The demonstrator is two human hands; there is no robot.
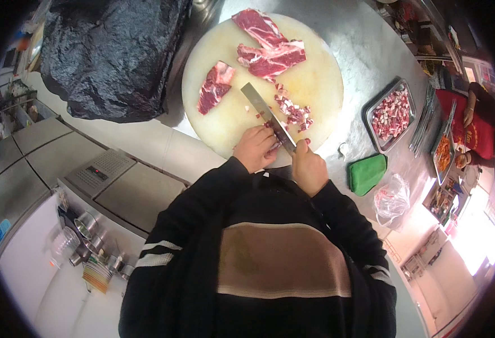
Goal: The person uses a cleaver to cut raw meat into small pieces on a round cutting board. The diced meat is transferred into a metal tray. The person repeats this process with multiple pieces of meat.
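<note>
In my right hand (310, 169) is the handle of a cleaver (268, 116), its long blade slanting up and left across a round, pale chopping board (213, 46). My left hand (255, 145) presses a small piece of raw red meat (274, 146) against the board, close beside the blade; the fingers hide most of that piece. Small diced meat (293, 110) lies in a loose line right of the blade. Farther up the board rest large slabs of raw meat (273, 57) marbled with white fat. Another chunk of meat (216, 86) sits alone on the left.
A metal tray (368, 122) of diced meat stands right on the steel table (349, 63), beside metal skewers (422, 120). Nearer are a folded green cloth (368, 174) and a clear plastic bag (393, 200). Black plastic sheeting (108, 59) bulges at left. Another person (469, 118) works far right by a tray (441, 158).
</note>
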